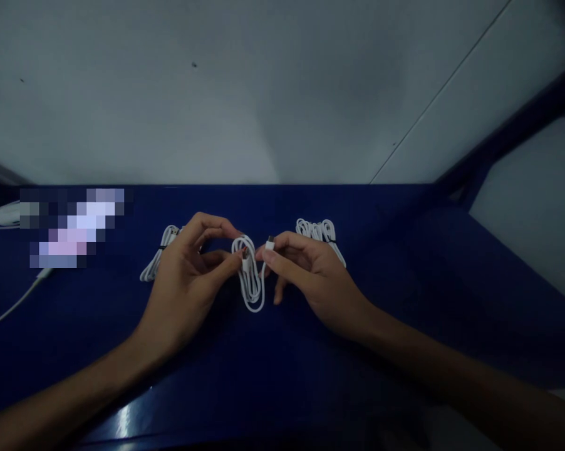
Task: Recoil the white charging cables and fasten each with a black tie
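Two bare hands met near the middle of the blue table [273,382], with a coiled white charging cable [255,308] between them. The left hand [181,266] was clamped on the coil's upper part, thumb on the near side and fingertips at the top; I judged this pinch was meant to stop the loops from springing apart. The right hand [315,266] had thumb and forefinger closed on a white plug [270,245], its dark tip directed up and away from the person, apparently to hold that end clear of the loops. A second connector [245,263] lay against the coil just beside the left thumb, an orange-red patch showing at its end; probably USB-A, type not confirmed. Flanking the hands lay a left cable bundle [149,270] and a right cable bundle [329,228], each cinched with a black tie, presumably to hold its folds together; their positions on either side left the middle free for handling. Hard to make out: both bundles were partly covered by the hands, so their full extent was not seen. Could not tell whether the held coil had a tie or whether its bottom touched the tabletop. At far left a pixelated patch masked some object, with a white cord [17,305] running from it out of view. Dim light obscured the right-hand fingers beneath the plug.
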The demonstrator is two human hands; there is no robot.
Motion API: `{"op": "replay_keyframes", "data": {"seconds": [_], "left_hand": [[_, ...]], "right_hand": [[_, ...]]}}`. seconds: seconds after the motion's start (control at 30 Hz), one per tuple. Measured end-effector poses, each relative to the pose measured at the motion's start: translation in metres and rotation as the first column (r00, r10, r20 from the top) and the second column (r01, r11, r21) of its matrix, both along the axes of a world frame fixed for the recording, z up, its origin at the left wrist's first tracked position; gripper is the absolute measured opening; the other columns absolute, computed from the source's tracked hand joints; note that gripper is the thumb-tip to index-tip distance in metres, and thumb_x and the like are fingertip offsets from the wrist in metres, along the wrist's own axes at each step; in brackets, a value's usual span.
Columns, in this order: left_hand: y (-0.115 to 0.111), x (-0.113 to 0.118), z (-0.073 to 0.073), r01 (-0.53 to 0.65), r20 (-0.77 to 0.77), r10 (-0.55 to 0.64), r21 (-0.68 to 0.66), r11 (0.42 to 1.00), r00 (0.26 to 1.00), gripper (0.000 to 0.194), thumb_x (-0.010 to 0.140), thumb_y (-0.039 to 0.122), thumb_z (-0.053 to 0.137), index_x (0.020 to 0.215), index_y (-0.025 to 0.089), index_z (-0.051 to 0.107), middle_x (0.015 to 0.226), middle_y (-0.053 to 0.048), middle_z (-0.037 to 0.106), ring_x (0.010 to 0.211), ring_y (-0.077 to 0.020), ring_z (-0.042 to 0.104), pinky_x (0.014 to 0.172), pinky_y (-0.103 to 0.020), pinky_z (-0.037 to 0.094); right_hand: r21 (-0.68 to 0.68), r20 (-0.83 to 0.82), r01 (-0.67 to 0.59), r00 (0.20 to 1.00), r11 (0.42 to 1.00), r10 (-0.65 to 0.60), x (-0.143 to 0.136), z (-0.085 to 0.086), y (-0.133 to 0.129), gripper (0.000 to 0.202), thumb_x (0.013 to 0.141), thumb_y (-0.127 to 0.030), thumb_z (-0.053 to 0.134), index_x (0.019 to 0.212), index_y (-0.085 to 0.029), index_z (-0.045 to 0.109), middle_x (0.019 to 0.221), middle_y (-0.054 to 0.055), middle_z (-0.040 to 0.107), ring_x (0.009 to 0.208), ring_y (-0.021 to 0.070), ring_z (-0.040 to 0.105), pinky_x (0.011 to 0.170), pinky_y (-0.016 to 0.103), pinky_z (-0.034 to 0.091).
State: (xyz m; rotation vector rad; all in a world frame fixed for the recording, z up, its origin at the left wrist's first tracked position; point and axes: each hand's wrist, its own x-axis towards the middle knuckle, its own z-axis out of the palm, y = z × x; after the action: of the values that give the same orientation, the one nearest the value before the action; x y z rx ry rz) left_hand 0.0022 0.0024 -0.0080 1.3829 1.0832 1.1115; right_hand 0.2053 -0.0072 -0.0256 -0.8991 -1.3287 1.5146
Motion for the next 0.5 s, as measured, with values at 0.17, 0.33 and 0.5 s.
{"op": "replay_keyframes", "data": {"seconds": [0.17,0.33,0.5], "left_hand": [[-0.0023,0.0008,0.0017,-0.037,-0.010,0.037,0.004,0.999,0.999,0.030,0.088,0.023,0.087,0.106,0.027,0.063,0.131,-0.003,0.072,0.075,-0.0153,0.076,0.065,-0.028,0.061],[0.0004,0.0016,0.0020,0.009,-0.057,-0.013,-0.066,0.998,0.998,0.018,0.087,0.026,0.088,0.086,0.020,0.071,0.132,-0.008,0.074,0.082,-0.0185,0.077,0.073,-0.031,0.063],[-0.0008,0.0033,0.0038,0.042,-0.011,-0.044,-0.141,0.989,0.999,0.013,0.091,0.030,0.085,0.094,0.021,0.076,0.121,-0.008,0.080,0.090,-0.0243,0.079,0.080,-0.037,0.066]], "right_hand": [[-0.005,0.005,0.004,1.000,1.000,-0.004,0.0005,0.0010,-0.0007,0.024,0.103,-0.044,0.079,0.100,-0.021,0.077,0.097,0.003,0.074,0.078,0.0140,0.070,0.061,0.024,0.062],[-0.032,0.057,-0.010,0.998,0.999,0.012,0.0011,0.0029,-0.0004,0.026,0.102,-0.048,0.078,0.101,-0.022,0.079,0.096,0.003,0.073,0.081,0.0152,0.070,0.060,0.024,0.060],[-0.011,0.103,0.067,0.993,0.998,-0.065,0.0011,0.0022,0.0022,0.029,0.101,-0.049,0.078,0.093,-0.021,0.076,0.090,0.003,0.072,0.074,0.0149,0.067,0.056,0.025,0.058]]}}
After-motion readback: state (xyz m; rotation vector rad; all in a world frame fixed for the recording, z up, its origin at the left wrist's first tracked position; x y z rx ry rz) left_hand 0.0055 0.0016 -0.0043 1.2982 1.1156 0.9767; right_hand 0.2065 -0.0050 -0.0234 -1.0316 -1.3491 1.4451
